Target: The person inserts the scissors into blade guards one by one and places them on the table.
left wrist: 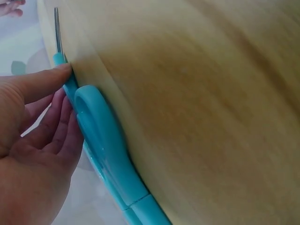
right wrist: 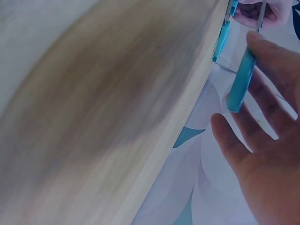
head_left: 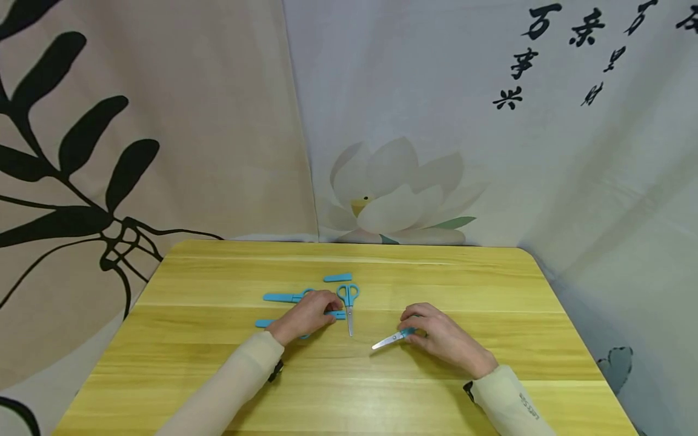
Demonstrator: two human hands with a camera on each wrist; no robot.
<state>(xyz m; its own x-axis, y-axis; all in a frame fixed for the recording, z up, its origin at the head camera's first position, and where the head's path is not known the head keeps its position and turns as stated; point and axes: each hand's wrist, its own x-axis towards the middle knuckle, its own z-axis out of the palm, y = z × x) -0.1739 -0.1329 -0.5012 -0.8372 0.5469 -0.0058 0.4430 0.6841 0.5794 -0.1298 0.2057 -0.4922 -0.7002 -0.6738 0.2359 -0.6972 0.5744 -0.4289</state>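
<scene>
My left hand (head_left: 312,311) pinches a blue scissors sheath (head_left: 340,315) close over the table. Between the fingers of my right hand (head_left: 444,339) are the blue handles (right wrist: 242,84) of a pair of scissors (head_left: 388,341), its bare metal blades pointing left. Another bare-bladed pair of scissors (head_left: 349,297) lies just right of my left fingertips, handles away from me. Beside the left hand lie two sheathed pairs: one sheathed pair of scissors (head_left: 280,297) is behind it, and the nearer sheathed pair of scissors (head_left: 264,323) is partly hidden under the hand.
A loose blue sheath (head_left: 338,278) lies farther back, beyond the handles of the bare scissors. The wooden table (head_left: 463,284) has rounded far corners, and a printed curtain (head_left: 229,121) hangs behind it.
</scene>
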